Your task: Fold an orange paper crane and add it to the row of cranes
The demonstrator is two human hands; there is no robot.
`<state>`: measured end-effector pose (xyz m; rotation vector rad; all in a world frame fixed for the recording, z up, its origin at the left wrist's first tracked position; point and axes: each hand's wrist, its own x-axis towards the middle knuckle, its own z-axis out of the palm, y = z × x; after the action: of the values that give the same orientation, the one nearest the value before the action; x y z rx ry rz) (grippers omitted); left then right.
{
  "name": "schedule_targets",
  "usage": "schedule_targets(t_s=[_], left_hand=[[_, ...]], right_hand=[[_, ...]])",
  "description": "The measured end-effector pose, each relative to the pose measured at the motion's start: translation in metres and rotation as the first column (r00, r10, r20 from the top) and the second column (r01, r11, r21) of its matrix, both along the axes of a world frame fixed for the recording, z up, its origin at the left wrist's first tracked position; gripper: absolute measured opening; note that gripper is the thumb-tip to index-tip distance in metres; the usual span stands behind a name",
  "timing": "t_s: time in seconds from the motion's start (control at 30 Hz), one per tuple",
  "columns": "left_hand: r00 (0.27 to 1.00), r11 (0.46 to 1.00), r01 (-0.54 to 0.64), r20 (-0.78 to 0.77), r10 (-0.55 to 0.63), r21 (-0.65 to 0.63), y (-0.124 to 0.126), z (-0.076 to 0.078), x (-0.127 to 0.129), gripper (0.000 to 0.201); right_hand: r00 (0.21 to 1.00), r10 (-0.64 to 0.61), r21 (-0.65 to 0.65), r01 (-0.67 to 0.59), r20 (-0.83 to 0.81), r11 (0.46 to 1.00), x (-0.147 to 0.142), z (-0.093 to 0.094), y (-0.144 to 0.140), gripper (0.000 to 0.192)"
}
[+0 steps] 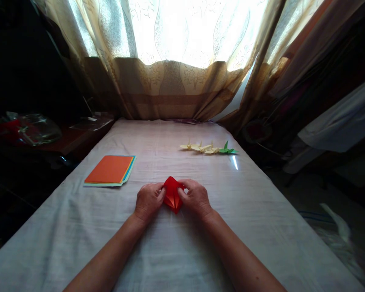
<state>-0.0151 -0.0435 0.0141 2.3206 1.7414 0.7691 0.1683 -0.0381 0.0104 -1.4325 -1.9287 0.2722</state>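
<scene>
Between my two hands is a folded piece of red origami paper (172, 194), diamond-shaped, with crease lines running to its near point. My left hand (149, 199) pinches its left edge between thumb and fingers. On the opposite edge, my right hand (196, 196) grips it the same way, thumb on top. Some of the fingers are hidden behind the paper. It is held at or just over the white cloth (158, 251); I cannot tell whether it touches.
A stack of coloured paper sheets (109, 169), orange on top, lies to the left. At the back right stand several cream paper cranes (200, 148) in a row with a green paper crane (227, 150). Behind hangs a curtain (170, 85); clothes (340, 117) hang at the right.
</scene>
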Motion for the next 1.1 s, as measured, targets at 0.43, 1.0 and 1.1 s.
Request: schedule_targets(t_s=[0.43, 1.0, 1.1], left_hand=[[0.998, 0.997, 0.066, -0.023, -0.065, 0.032, -0.001, -0.012, -0.010, 0.024], [0.941, 0.950, 0.303, -0.137, -0.311, -0.074, -0.027, -0.007, -0.021, 0.045], [0.949, 0.960, 0.273, -0.147, -0.279, -0.061, -0.029, -0.011, -0.015, 0.043]], right_hand=[[0.997, 0.049, -0.034, -0.047, 0.053, 0.998, 0.012, -0.011, -0.004, 0.029], [0.981, 0.186, -0.132, -0.178, 0.051, 0.975, 0.034, -0.014, 0.001, 0.040], [0.985, 0.141, -0.176, -0.122, 0.097, 0.977, 0.024, -0.009, 0.016, 0.032]])
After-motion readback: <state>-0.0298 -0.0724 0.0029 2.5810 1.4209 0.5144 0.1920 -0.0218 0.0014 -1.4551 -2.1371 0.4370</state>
